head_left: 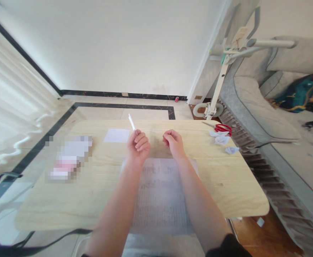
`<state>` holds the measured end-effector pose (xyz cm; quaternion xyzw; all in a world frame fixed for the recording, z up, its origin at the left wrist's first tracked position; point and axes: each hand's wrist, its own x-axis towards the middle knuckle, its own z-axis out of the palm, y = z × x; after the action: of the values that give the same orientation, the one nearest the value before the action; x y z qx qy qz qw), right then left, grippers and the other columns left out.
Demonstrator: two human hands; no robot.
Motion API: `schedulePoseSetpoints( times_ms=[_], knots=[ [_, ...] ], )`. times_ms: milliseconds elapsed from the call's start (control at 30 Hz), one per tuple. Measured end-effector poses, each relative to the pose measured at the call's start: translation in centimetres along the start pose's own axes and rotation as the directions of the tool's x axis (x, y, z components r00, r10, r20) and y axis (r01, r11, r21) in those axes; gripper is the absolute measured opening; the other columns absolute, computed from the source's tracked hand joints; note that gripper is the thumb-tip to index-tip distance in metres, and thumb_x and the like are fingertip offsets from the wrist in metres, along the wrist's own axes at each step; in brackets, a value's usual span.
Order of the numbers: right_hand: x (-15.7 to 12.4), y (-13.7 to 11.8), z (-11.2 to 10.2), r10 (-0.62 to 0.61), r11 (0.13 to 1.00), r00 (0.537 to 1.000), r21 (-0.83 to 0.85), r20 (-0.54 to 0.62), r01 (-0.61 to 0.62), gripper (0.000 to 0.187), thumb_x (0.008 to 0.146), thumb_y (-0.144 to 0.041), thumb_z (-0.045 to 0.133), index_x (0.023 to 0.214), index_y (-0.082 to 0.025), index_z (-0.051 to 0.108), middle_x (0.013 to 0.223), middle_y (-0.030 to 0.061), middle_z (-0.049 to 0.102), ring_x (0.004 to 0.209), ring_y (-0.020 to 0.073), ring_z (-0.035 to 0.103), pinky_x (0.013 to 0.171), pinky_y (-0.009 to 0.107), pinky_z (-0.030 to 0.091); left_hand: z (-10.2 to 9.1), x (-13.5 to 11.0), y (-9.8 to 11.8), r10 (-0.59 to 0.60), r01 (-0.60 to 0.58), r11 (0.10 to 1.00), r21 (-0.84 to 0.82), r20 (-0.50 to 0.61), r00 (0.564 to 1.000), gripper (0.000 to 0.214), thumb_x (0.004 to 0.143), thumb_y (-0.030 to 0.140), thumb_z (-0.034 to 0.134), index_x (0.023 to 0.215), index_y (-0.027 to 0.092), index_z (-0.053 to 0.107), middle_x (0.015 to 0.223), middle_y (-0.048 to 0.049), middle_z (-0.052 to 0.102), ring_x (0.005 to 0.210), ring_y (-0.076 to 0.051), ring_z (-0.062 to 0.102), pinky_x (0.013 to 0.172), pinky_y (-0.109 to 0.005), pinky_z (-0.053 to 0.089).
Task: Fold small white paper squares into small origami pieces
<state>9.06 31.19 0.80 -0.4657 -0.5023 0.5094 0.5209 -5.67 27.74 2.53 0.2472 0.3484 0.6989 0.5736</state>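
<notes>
My left hand [139, 145] is raised over the far half of the table, its fingers curled round a thin white stick [131, 122] that points up and slightly left. Whether the stick is rolled paper or something else is unclear. Level with it on the right, my right hand [173, 141] is closed in a pinch, apart from the left; what its fingertips hold, if anything, is too small to make out. A large printed sheet [160, 200] lies beneath my forearms. Just left of my left hand is a small white piece of paper [116, 135].
Red-handled scissors [223, 129] lie at the table's far right, beside crumpled white paper pieces [221, 138]. A blurred-out pink and white object [67, 160] rests on the left of the wooden table [226, 189]. A grey sofa [287, 132] and a white exercise machine [220, 78] stand right.
</notes>
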Motion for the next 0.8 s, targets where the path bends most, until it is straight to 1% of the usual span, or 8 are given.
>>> schedulePoseSetpoints(
  times_ms=[100, 233, 300, 400, 467, 600, 700, 800],
  knots=[
    [0.0, 0.1, 0.0, 0.005, 1.000, 1.000, -0.019, 0.010, -0.005, 0.011, 0.072, -0.029, 0.058, 0.065, -0.021, 0.056, 0.055, -0.0032, 0.054, 0.047, 0.0109, 0.045, 0.046, 0.024, 0.034, -0.6, -0.7, 0.5, 0.077, -0.077, 0.997, -0.013, -0.014, 0.997, 0.029, 0.080, 0.053, 0.060, 0.076, 0.025, 0.059, 0.054, 0.0068, 0.021, 0.038, -0.007, 0.011, 0.029, -0.022, 0.014],
    [-0.1, 0.1, 0.1, -0.021, 0.999, 0.999, -0.039, 0.026, 0.022, 0.011, 0.073, -0.028, 0.059, 0.065, -0.020, 0.057, 0.055, -0.0030, 0.055, 0.048, 0.0108, 0.045, 0.047, 0.024, 0.034, -0.6, -1.0, 0.6, 0.086, -0.086, 0.993, -0.080, 0.001, 0.996, 0.029, 0.080, 0.054, 0.062, 0.075, 0.025, 0.060, 0.054, 0.0068, 0.021, 0.036, -0.006, 0.011, 0.027, -0.021, 0.014],
    [-0.1, 0.1, 0.1, -0.026, 0.999, 0.999, -0.037, 0.020, 0.027, 0.012, 0.073, -0.029, 0.060, 0.065, -0.020, 0.057, 0.055, -0.0030, 0.055, 0.048, 0.0106, 0.045, 0.047, 0.024, 0.034, -0.3, -0.7, 0.5, 0.054, -0.053, 0.989, -0.135, 0.007, 0.999, 0.028, 0.080, 0.050, 0.065, 0.072, 0.024, 0.059, 0.053, 0.0071, 0.024, 0.036, -0.005, 0.013, 0.027, -0.018, 0.016],
    [-0.2, -0.1, 0.1, -0.031, 0.999, 0.999, -0.023, 0.012, 0.031, 0.015, 0.076, -0.032, 0.059, 0.067, -0.020, 0.058, 0.056, -0.0030, 0.055, 0.047, 0.0101, 0.044, 0.046, 0.023, 0.033, 0.3, 0.0, 0.3, -0.055, 0.063, 0.977, -0.204, 0.048, 0.997, 0.030, 0.076, 0.038, 0.072, 0.064, 0.020, 0.052, 0.051, 0.0085, 0.027, 0.036, -0.003, 0.019, 0.029, -0.014, 0.020],
    [-0.3, -0.1, 0.2, -0.040, 0.999, 0.999, -0.021, 0.023, 0.041, 0.019, 0.078, -0.035, 0.058, 0.067, -0.020, 0.058, 0.057, -0.0028, 0.055, 0.047, 0.0098, 0.044, 0.046, 0.023, 0.033, 0.7, 0.5, -0.1, -0.116, 0.124, 0.973, -0.194, 0.054, 0.992, 0.032, 0.071, 0.030, 0.075, 0.060, 0.018, 0.047, 0.048, 0.0100, 0.027, 0.035, -0.001, 0.022, 0.030, -0.014, 0.020],
    [-0.5, -0.1, 0.3, -0.069, 0.997, 0.995, -0.032, 0.067, 0.072, 0.023, 0.079, -0.040, 0.059, 0.068, -0.020, 0.057, 0.058, -0.0026, 0.054, 0.050, 0.0106, 0.045, 0.047, 0.024, 0.034, 1.2, 0.5, -1.2, -0.075, 0.076, 0.996, 0.045, -0.028, 0.997, 0.026, 0.069, 0.024, 0.075, 0.065, 0.018, 0.051, 0.041, 0.0114, 0.033, 0.033, -0.003, 0.030, 0.032, -0.016, 0.022],
    [-0.7, 0.0, 0.4, -0.095, 0.995, 0.989, -0.032, 0.114, 0.100, 0.024, 0.080, -0.042, 0.059, 0.069, -0.021, 0.056, 0.060, -0.0018, 0.055, 0.054, 0.0119, 0.048, 0.050, 0.024, 0.036, 1.4, 0.1, -1.6, -0.039, 0.038, 0.964, 0.264, -0.004, 0.999, 0.023, 0.072, 0.029, 0.072, 0.064, 0.017, 0.053, 0.039, 0.0093, 0.039, 0.034, -0.005, 0.035, 0.035, -0.018, 0.026],
    [-0.8, 0.0, 0.4, -0.120, 0.992, 0.981, -0.029, 0.154, 0.126, 0.022, 0.080, -0.039, 0.059, 0.069, -0.021, 0.056, 0.061, -0.0020, 0.055, 0.056, 0.0122, 0.048, 0.051, 0.025, 0.036, 1.5, -0.3, -1.7, -0.023, 0.016, 0.909, 0.417, 0.012, 1.000, 0.023, 0.074, 0.031, 0.069, 0.063, 0.016, 0.054, 0.041, 0.0070, 0.045, 0.036, -0.005, 0.038, 0.036, -0.018, 0.026]
  ],
)
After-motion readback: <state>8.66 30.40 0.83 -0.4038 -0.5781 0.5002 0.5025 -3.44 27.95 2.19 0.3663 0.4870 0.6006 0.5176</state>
